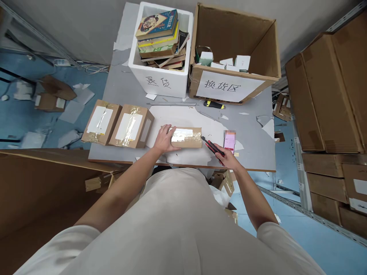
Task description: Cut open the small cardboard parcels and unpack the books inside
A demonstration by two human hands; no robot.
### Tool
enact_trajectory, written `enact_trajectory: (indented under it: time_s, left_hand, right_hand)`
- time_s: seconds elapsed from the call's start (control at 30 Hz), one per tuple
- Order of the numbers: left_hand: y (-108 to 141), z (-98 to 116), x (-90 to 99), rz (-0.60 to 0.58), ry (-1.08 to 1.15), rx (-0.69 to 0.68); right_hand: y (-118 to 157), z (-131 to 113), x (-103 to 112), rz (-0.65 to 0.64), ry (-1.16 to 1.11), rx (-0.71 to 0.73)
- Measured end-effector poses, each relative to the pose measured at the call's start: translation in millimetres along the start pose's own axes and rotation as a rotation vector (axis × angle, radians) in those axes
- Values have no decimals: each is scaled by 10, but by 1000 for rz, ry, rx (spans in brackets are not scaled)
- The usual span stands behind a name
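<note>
Grey worktop (252,126) first: forearms (133,177) cover bits of its near edge. Big open carton (241,25) at the back right, w/ small white boxes (242,63) inside, bottoms hidden by its front wall. Foam box (174,82) next to it is stuffed w/ books (157,28), lower ones buried. Two taped boxes (129,126) sit on the left, labels unreadable b/c of tape glare. Small parcel (187,142) lies flat front & center, its left end covered by the left hand (166,139), which presses on it w/ fingers spread, thumb along the near side. Right hand (228,157) is wrapped round a black-and-red cutter (211,146), tip angled at the parcel's right end; can't tell if it's touching tbh. Phone (229,142) by that hand: top of screen's pixelated, text n/a.
</note>
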State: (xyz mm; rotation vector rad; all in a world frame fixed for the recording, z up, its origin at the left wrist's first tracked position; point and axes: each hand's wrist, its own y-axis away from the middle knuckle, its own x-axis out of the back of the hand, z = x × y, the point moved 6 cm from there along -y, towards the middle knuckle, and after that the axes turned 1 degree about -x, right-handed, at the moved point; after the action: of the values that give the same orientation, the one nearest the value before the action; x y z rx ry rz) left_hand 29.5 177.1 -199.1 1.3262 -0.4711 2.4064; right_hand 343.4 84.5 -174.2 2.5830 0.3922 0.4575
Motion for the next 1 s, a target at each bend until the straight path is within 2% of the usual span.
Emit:
enact_trajectory:
  time_s: [0.17, 0.3, 0.4, 0.5, 0.6, 0.7, 0.77, 0.83, 0.93, 1.0]
  left_hand:
    - [-2, -12, -4, 15, 19, 22]
    - [5, -20, -24, -3, 25, 19]
    - [13, -32, -31, -25, 37, 14]
    - [16, -38, 10, -43, 81, 4]
    - [75, -72, 138, 43, 144, 43]
    - [287, -174, 198, 154, 249, 191]
    - [506, -270, 103, 160, 378, 348]
    - [727, -344, -79, 105, 551, 507]
    - [922, -372, -276, 61, 794, 647]
    - [929, -372, -260, 86, 812, 670]
  right_hand:
    - [134, 128, -115, -81, 21, -68]
    - [233, 268, -154, -42, -12, -95]
    - [306, 373, -32, 81, -68, -105]
    - [293, 433, 116, 285, -183, -82]
    - [89, 437, 61, 427, -333, -29]
    - [-253, 415, -218, 423, -530, 18]
    - [-460, 404, -427, 385, -636, 20]
    - [-595, 398, -584, 362, -686, 3]
    - [-655, 362, -668, 361, -657, -1]
    - [-631, 309, -634, 374, -621, 31]
